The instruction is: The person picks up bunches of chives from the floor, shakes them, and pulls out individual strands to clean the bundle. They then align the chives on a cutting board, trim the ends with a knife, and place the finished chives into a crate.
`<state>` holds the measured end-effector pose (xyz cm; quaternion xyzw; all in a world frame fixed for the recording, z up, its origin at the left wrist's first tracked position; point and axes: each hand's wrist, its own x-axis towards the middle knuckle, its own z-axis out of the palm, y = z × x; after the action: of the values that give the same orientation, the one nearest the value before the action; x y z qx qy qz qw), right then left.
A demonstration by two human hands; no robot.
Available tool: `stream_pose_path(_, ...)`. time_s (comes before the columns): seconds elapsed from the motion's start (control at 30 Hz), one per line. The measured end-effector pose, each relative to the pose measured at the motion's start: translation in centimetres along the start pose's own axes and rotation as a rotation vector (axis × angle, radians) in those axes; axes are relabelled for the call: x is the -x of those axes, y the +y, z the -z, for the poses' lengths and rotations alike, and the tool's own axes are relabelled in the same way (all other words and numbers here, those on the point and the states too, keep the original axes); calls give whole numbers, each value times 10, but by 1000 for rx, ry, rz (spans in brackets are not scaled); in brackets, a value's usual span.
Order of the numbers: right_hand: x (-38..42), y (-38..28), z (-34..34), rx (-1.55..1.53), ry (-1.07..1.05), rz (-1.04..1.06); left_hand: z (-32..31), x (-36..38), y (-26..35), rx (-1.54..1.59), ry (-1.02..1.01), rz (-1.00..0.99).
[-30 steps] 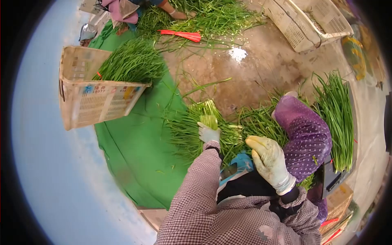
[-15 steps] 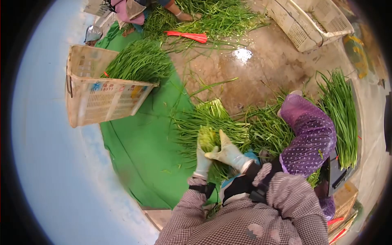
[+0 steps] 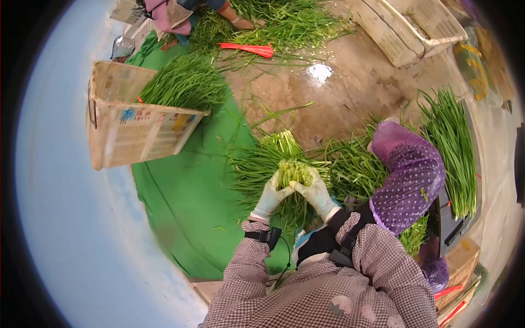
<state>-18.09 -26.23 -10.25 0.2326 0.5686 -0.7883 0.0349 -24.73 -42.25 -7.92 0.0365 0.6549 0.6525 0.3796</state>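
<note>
A bunch of garlic chives (image 3: 293, 173) is gripped between my two gloved hands, its pale cut ends pointing up at me and the green leaves hanging below. My left hand (image 3: 269, 197) wraps the bunch's left side. Around the right side curls my right hand (image 3: 316, 194), and both thumbs meet at the front. Just beyond my hands lies a pile of loose chives (image 3: 251, 167), with a cluster of pale stem ends (image 3: 285, 143) at its far edge. More chives (image 3: 355, 169) spread to the right.
A tilted plastic crate (image 3: 147, 134) with tied chives stands on green cloth (image 3: 180, 218) at left. Another crate (image 3: 394, 35) is far right. Red strips (image 3: 246, 49) lie near a co-worker's foot (image 3: 243, 23). Beside a purple dotted sleeve (image 3: 413, 175), chives (image 3: 451, 158) rest on a dark device (image 3: 459, 224).
My left hand has opened its wrap wider and shifted, and the bunch now stands centred between both hands with its cut ends showing more fully. The right hand has moved slightly right.
</note>
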Motion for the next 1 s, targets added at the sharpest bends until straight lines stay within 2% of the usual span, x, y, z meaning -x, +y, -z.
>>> stream_pose_path(0.03,0,4,3,179,59,68,-4,-2,-4,128,53,13)
stream_pose_path(0.07,-1,8,1,146,102,122,-9,0,-9,132,130,-60)
stream_pose_path(0.1,0,6,-1,148,115,124,-10,1,-14,133,117,-60)
stream_pose_path(0.17,2,1,-3,-18,-7,-11,-13,6,-23,140,232,-68)
stream_pose_path(0.2,8,-7,-7,-299,-99,-82,-13,10,-29,279,250,-60)
stream_pose_path(0.23,7,-11,-10,-231,-155,-63,-13,14,-36,278,234,-59)
stream_pose_path(0.3,19,-36,-7,316,-154,198,-8,20,-53,425,280,-57)
stream_pose_path(0.33,14,-15,-8,585,-102,363,0,17,-59,205,254,-108)
stream_pose_path(0.37,9,4,-7,579,-104,359,10,20,-65,200,257,-104)
stream_pose_path(0.43,2,14,-7,186,-239,135,19,26,-55,-9,89,-63)
stream_pose_path(0.47,-3,18,-3,263,-233,194,16,27,-52,-17,104,-34)
stream_pose_path(0.5,3,-11,-5,45,-213,59,10,26,-47,-19,121,-39)
stream_pose_path(0.57,4,-15,-4,-202,-160,-115,-1,25,-33,277,226,-47)
stream_pose_path(0.6,-1,-12,-1,-188,-119,-79,2,22,-36,224,348,-105)
stream_pose_path(0.63,-5,-6,-1,-291,12,-54,8,23,-38,227,351,-103)
stream_pose_path(0.7,-10,-10,12,-243,-38,-123,20,22,-38,480,223,25)
stream_pose_path(0.77,-9,-5,5,-240,-15,-112,8,17,-24,495,233,20)
stream_pose_path(0.83,-7,1,0,-243,1,-104,-11,11,-12,162,192,-96)
stream_pose_path(0.87,-6,3,1,-300,-5,-119,-19,7,-18,106,177,-115)
stream_pose_path(0.9,-7,6,4,-356,-7,-130,-15,5,-39,77,139,-27)
stream_pose_path(1.0,-11,14,6,-307,43,-87,-20,-8,-50,155,429,3)
